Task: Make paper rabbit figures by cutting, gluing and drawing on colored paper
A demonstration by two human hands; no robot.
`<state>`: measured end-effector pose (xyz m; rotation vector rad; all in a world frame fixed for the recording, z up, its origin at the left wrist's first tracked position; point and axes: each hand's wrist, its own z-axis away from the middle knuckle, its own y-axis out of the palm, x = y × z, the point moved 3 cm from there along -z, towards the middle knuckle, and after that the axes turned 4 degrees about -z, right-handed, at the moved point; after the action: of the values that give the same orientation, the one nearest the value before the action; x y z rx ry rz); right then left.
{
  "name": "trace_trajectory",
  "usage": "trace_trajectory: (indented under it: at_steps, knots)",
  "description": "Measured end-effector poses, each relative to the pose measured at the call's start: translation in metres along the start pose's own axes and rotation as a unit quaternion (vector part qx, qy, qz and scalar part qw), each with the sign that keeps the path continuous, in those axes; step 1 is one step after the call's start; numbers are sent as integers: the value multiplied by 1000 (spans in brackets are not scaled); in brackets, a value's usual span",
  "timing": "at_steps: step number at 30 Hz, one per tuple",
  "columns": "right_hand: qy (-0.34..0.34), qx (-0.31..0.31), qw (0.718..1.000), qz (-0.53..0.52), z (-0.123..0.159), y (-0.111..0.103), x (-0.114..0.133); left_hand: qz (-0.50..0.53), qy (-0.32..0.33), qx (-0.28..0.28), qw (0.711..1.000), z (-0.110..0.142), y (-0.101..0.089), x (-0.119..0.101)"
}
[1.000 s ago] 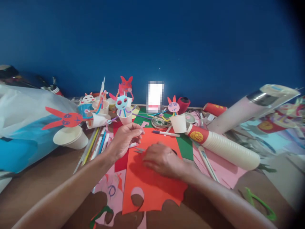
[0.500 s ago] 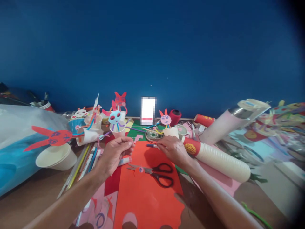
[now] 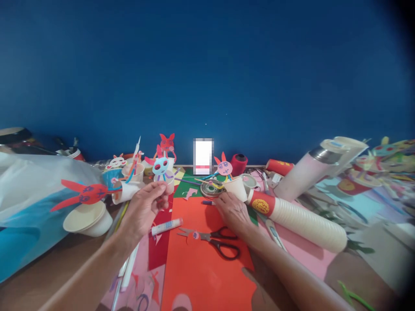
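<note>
My left hand (image 3: 145, 207) has its thumb and fingertips pinched together just in front of the paper cup with the pale-blue rabbit-eared face (image 3: 161, 166). What lies in that pinch, if anything, is hidden. On the right, my right hand (image 3: 232, 212) curls its fingers round a dark-blue-tipped marker (image 3: 207, 202), mostly covered, beside the white cup (image 3: 236, 188) with a pink rabbit face (image 3: 225, 167). Black-handled scissors (image 3: 210, 237) lie on orange paper (image 3: 207, 276), a small red-and-pink cutout (image 3: 195, 236) on their blades. A glue stick (image 3: 167, 226) rests left of them.
A pink scrap (image 3: 190, 193) lies on green paper (image 3: 181, 190). On the right are a long stack of paper cups (image 3: 304, 222) and a tilted flask (image 3: 300, 172). A red rabbit face (image 3: 89, 194), white cups (image 3: 87, 219) and a plastic bag (image 3: 35, 185) crowd the left.
My left hand has let go of the pink scrap and moved left to the cup with the pale-blue face. My right hand stays near the marker. The camera view has shifted slightly.
</note>
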<state>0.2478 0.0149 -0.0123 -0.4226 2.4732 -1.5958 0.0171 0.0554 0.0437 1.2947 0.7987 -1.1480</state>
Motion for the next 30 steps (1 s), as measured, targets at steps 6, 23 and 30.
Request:
trace_trajectory:
  at_steps: [6,23,30]
  knots:
    - [0,23,1000,-12,0,6,5,25,56,-13,998,-5,-14,-24]
    - [-114,108,979,-128,-42,12,88,-118,32,25,992,11,12,2]
    - [-45,96,937,-333,-45,-37,47,-299,70,155,939,14,18,1]
